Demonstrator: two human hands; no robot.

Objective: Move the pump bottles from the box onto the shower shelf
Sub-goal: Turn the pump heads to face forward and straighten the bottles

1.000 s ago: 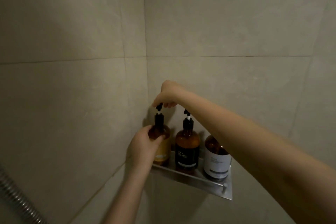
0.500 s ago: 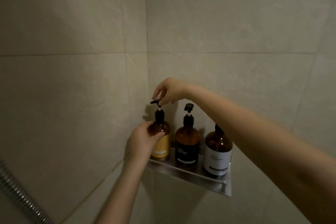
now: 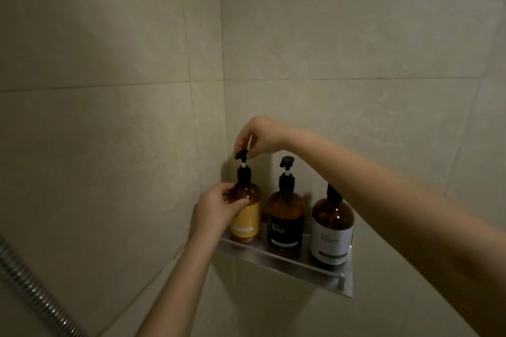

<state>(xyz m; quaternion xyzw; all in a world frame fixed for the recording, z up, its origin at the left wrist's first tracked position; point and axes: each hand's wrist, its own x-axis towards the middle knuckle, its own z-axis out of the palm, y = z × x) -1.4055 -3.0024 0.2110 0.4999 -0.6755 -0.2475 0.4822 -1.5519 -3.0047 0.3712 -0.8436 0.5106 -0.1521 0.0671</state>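
Three amber pump bottles stand in a row on the steel corner shelf [image 3: 290,261]. The yellow-label bottle [image 3: 247,223] is leftmost, against the wall corner. My left hand [image 3: 219,206] wraps its shoulder and side. My right hand [image 3: 258,135] pinches its black pump head [image 3: 241,155] from above; the pump stem is raised. The black-label bottle [image 3: 285,223] stands in the middle with its pump up. The white-label bottle [image 3: 331,234] is at the right; my right forearm hides its pump top.
Beige tiled walls meet in a corner behind the shelf. A metal shower hose [image 3: 30,291] runs diagonally at the lower left. A small knob [image 3: 341,279] sticks out of the shelf's front right corner. The box is out of view.
The yellow-label bottle's pump head has risen on its stem. My right hand lifted with it and stays pinched on it. My left hand kept its hold on the bottle.
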